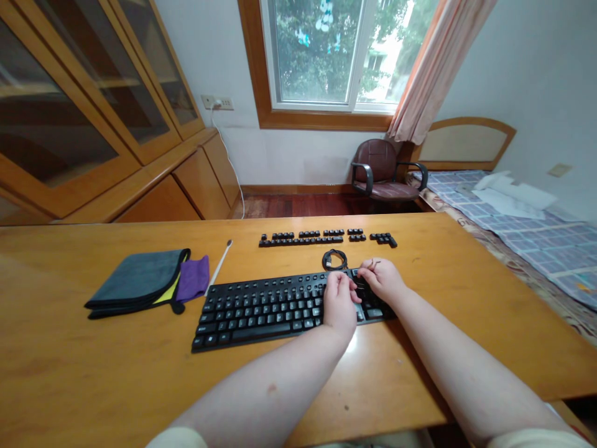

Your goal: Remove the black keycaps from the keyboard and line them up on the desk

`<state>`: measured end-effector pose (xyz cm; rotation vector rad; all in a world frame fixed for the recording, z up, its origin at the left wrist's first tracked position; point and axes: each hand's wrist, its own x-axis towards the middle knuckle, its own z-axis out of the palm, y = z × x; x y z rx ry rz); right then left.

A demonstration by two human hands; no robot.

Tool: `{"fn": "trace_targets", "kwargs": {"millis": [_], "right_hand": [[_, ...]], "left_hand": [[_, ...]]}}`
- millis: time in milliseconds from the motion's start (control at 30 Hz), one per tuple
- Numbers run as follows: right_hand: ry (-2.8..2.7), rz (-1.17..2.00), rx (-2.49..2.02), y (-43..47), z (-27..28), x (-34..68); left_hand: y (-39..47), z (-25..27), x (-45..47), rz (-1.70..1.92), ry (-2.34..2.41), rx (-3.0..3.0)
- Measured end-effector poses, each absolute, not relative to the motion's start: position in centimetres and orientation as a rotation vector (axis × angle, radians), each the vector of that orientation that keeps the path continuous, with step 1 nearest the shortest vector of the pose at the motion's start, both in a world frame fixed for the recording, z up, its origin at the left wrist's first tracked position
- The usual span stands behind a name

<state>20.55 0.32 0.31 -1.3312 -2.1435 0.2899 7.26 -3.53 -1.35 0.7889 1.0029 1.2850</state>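
Note:
A black keyboard [261, 311] lies across the desk in front of me. Small square posts show along its far row, where keycaps are off. My right hand [383, 280] is closed in a pinch over the number-pad end, around what looks like a thin wire tool [360, 285]. Beside it, my left hand [339, 302] hovers over the keys right of the letters, fingertips pressed together; whatever they hold, if anything, is hidden. Behind the keyboard, loose black keycaps [301, 241] stand in rows. A coiled black cable [334, 259] sits between those rows and the keyboard.
Left of the keyboard are a folded grey cloth [140, 280], a purple cloth [193, 278] and a slim white brush [219, 266] with a dark tip. Beyond the wooden desk [93, 379] stand a brown armchair [380, 165] and, at right, a bed [513, 205].

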Motion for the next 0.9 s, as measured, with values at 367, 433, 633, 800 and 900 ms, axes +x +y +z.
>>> {"fn": "trace_targets", "kwargs": {"millis": [367,433,633,800,900], "right_hand": [[-2.200,0.357,-1.384,0.6,0.3,20.2],[-2.272,0.313,-1.305,0.5,0.3,20.2],[-2.437,0.113,-1.157,0.2,0.2,20.3],[-2.245,0.150,-1.264,0.3,-0.7,20.4],[-2.150,0.219,-1.349,0.4,-0.9,20.4]], "left_hand": [[-3.5,-1.9,7.3,1.306,0.986,0.821],[-3.4,-2.0,7.3,1.298,0.996,0.808],[-3.3,-1.8,7.3,1.281,1.011,0.748],[-3.4,-2.0,7.3,1.279,0.996,0.796],[-3.4,-2.2,7.3,1.273,0.999,0.854]]}}
